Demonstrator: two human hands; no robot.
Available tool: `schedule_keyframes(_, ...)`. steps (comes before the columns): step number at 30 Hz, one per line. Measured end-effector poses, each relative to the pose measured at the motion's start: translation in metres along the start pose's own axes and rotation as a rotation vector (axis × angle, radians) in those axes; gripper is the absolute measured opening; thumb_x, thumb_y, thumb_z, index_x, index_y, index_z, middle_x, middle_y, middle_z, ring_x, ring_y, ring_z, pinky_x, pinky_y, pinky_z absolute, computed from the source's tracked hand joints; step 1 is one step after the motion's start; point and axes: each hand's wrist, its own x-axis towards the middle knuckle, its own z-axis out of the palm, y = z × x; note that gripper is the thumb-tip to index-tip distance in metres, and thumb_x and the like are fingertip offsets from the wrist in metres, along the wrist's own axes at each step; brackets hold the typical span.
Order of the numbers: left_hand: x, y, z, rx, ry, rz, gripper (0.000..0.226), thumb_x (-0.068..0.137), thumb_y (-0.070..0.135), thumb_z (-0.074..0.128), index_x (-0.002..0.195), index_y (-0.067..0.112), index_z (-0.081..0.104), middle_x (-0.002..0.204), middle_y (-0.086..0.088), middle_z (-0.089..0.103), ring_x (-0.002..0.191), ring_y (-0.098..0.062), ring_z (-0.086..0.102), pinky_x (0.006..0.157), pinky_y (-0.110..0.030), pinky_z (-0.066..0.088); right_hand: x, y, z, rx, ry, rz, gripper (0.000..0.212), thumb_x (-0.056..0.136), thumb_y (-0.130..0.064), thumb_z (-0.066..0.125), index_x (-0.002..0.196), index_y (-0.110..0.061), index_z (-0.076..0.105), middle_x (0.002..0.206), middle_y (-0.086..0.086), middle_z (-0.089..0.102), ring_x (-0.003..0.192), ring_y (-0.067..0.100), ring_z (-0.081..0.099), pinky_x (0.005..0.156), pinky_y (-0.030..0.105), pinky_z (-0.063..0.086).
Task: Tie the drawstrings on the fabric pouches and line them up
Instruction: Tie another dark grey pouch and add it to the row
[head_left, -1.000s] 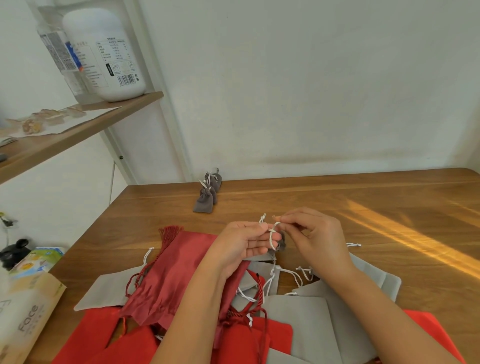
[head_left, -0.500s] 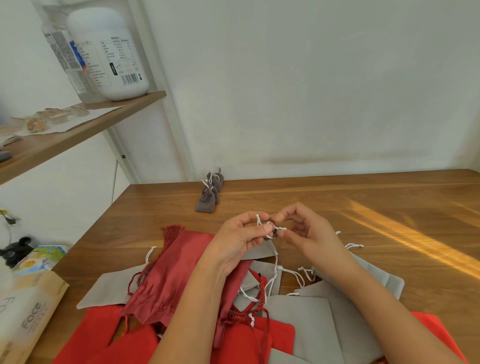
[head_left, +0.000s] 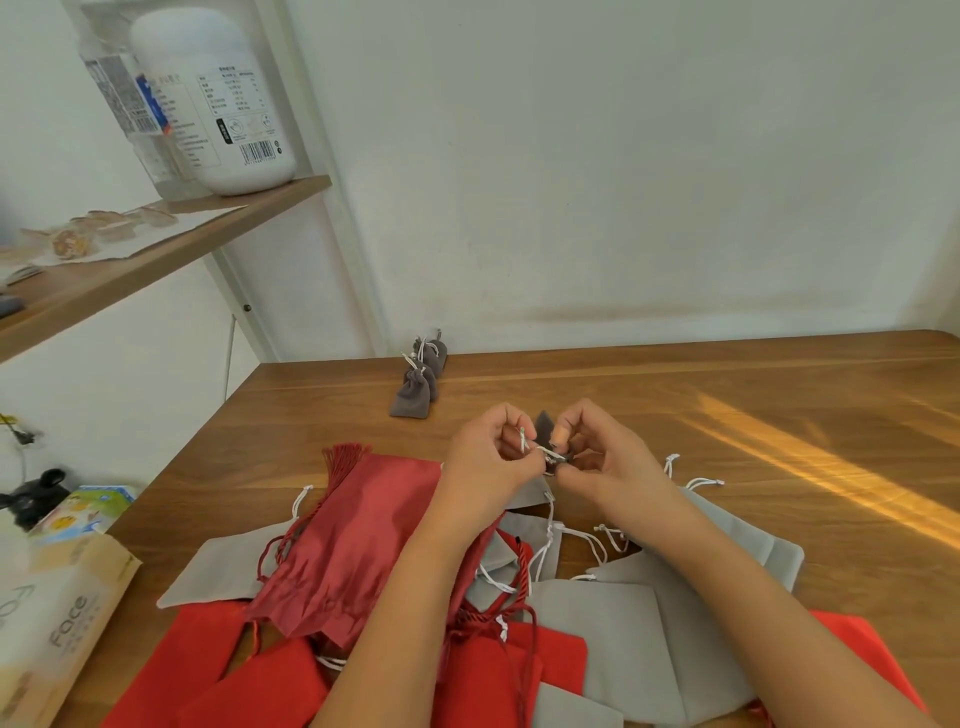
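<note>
One drawstring seems pinched between opposing fingers.

Wooden table against the wall, with a shelf above its left end.

The table carries three small dark grey pouches, cinched with white cords, in a short row at its far left near the wall. Along the near edge lies an overlapping heap of flat pouches: light grey ones with white drawstrings, bright red ones, and a maroon pouch with a tassel resting over them. The shelf holds a white jar just beside a clear bottle, with clear-wrapped pieces further left.
</note>
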Motion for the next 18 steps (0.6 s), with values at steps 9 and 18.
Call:
schedule_keyframes(9,-0.0048,0.0021,0.0040,0.177,0.192,0.245,0.015,0.083,0.011,0.071,0.082,0.026,0.069,0.075,0.010,0.064,0.071,-0.004,0.059,0.064,-0.015,0.046,-0.0012,-0.0010,-0.0021,0.044,0.083,-0.070,0.017,0.079,0.007,0.067,0.077,-0.003,0.054,0.082,0.003,0.062,0.086,0.022,0.061,0.082,0.029,0.051)
schedule_keyframes(18,-0.0054,0.0033,0.0037,0.138,0.216,0.315,0.009,0.080,0.012,0.075,0.085,0.020,0.073,0.078,0.010,0.066,0.073,-0.008,0.060,0.064,-0.013,0.046,0.0018,0.0008,-0.0058,0.243,0.054,0.063,0.023,0.085,-0.012,0.064,0.106,-0.015,0.072,0.086,0.003,0.075,0.063,0.014,0.057,0.061,0.018,0.050)
